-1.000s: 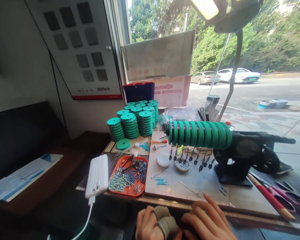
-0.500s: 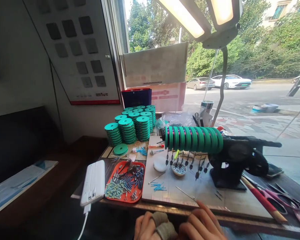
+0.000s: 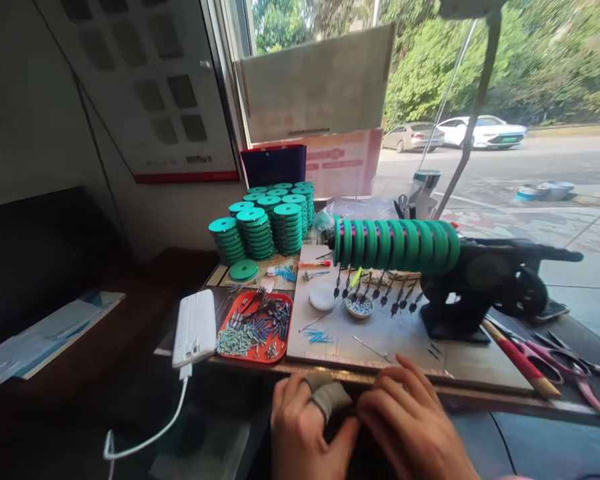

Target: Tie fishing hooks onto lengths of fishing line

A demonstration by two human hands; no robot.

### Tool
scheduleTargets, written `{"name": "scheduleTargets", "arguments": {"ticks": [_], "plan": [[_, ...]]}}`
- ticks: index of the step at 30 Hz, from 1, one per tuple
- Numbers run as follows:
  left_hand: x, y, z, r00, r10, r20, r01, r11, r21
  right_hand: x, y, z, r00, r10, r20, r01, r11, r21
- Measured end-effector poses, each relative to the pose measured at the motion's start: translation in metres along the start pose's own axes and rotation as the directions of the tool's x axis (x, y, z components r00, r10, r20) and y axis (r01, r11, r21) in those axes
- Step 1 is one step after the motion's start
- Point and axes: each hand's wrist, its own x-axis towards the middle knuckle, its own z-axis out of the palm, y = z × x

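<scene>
Our left hand [image 3: 307, 423] and right hand [image 3: 413, 417] sit side by side at the bench [image 3: 340, 376] edge, fingers curled; we cannot tell if they grasp anything. At one o'clock lies a thin rod [image 3: 372, 349], pointing ten to four, nearer our right. At ten, a red tray [image 3: 288, 333] holds small sticks; at twelve, a bowl [image 3: 359, 317], pale bits.

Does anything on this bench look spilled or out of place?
Mildly untidy: thin light-blue strips lie scattered on the pale flat board, outside the red plastic tray holding small parts. Nothing looks clearly broken.
</scene>
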Motion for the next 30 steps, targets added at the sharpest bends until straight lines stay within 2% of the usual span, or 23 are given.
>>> {"name": "scheduleTargets", "arguments": {"ticks": [3, 6, 13, 19, 24, 27, 29, 30], "plan": [[0.002, 0.0, -0.008, 0.986, -0.144, 0.083, 0.15, 0.986, -0.07, 0.004, -0.001, -0.011, 0.998, 0.019, 0.064, -0.021, 0.999, 0.035], [-0.001, -0.005, -0.013, 0.978, -0.18, 0.107, 0.192, 0.974, -0.118, 0.006, 0.001, -0.014, 0.995, 0.009, 0.099, -0.014, 0.998, 0.054], [-0.002, -0.006, -0.013, 0.985, -0.149, 0.087, 0.16, 0.977, -0.142, 0.005, 0.003, -0.009, 0.991, -0.016, 0.132, 0.005, 0.996, 0.086], [0.001, -0.01, -0.018, 0.993, -0.024, 0.115, 0.041, 0.989, -0.144, 0.009, 0.0, -0.001, 0.987, -0.136, 0.091, 0.126, 0.986, 0.109], [0.0, -0.015, -0.024, 0.988, -0.025, 0.15, 0.05, 0.984, -0.169, 0.003, 0.002, 0.016, 0.985, -0.097, 0.142, 0.066, 0.975, 0.212], [0.005, -0.029, -0.034, 0.984, -0.112, 0.138, 0.138, 0.972, -0.19, 0.001, 0.002, 0.018, 0.982, -0.072, 0.174, 0.033, 0.975, 0.218], [0.013, -0.046, -0.041, 0.976, -0.211, 0.045, 0.215, 0.972, -0.094, 0.001, 0.002, 0.016, 0.98, -0.053, 0.19, 0.013, 0.978, 0.21], [0.019, -0.055, -0.044, 0.967, -0.253, 0.035, 0.254, 0.967, -0.022, 0.002, 0.002, 0.015, 0.98, -0.045, 0.195, 0.004, 0.978, 0.207]]}}
